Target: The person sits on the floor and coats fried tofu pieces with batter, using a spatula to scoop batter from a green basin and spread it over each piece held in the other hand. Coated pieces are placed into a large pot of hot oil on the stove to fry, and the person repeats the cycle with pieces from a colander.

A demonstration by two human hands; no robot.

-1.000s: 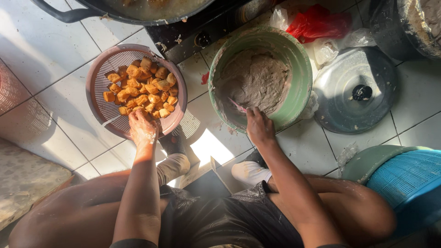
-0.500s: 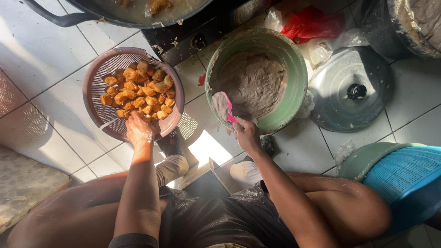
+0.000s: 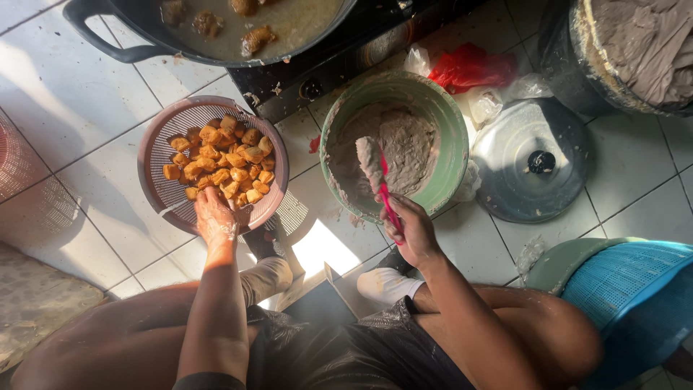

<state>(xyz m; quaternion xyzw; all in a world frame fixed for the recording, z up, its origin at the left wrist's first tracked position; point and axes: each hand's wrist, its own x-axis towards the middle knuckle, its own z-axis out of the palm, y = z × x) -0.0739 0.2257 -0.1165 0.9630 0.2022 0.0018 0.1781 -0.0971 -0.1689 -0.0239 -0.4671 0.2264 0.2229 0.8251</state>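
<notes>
My right hand (image 3: 413,232) grips a red-handled spatula (image 3: 378,178) loaded with grey paste, raised over the near rim of a green bowl (image 3: 455,137) that holds more of the paste. My left hand (image 3: 215,217) rests on the near edge of a round pinkish-brown strainer basket (image 3: 159,155), fingers among golden-brown fried tofu pieces (image 3: 220,163). I cannot tell whether that hand holds a piece. Both forearms reach forward from my lap.
A black wok (image 3: 238,32) with oil and frying pieces sits on a stove at the top. A metal pot lid (image 3: 530,162) lies right of the bowl, red plastic bags (image 3: 469,65) behind it. A blue basket (image 3: 635,296) stands at lower right, a large pot of paste (image 3: 635,50) at upper right.
My right hand has lifted the spatula out of the paste and drawn it back toward the bowl's near rim. My left hand stays at the strainer's edge.
</notes>
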